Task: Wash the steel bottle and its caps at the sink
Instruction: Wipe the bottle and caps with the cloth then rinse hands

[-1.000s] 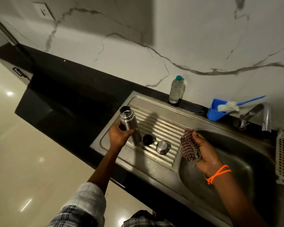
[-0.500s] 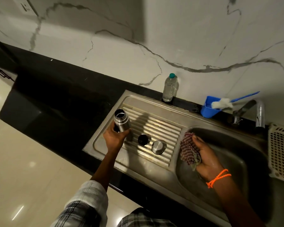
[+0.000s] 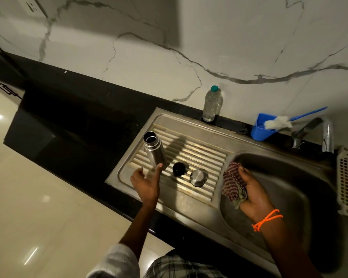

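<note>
The steel bottle (image 3: 154, 151) stands open-mouthed on the ribbed drainboard of the steel sink (image 3: 189, 209), at its left end. The left hand (image 3: 146, 184) is just in front of the bottle, fingers spread and relaxed, thumb tip at the bottle's base, gripping nothing. Right of the bottle on the same ribs sit the black inner cap (image 3: 178, 169) and, beside it, the steel outer cap (image 3: 198, 177). The right hand (image 3: 253, 194), over the sink basin's left edge, curls its fingers round a striped cloth (image 3: 232, 184).
</note>
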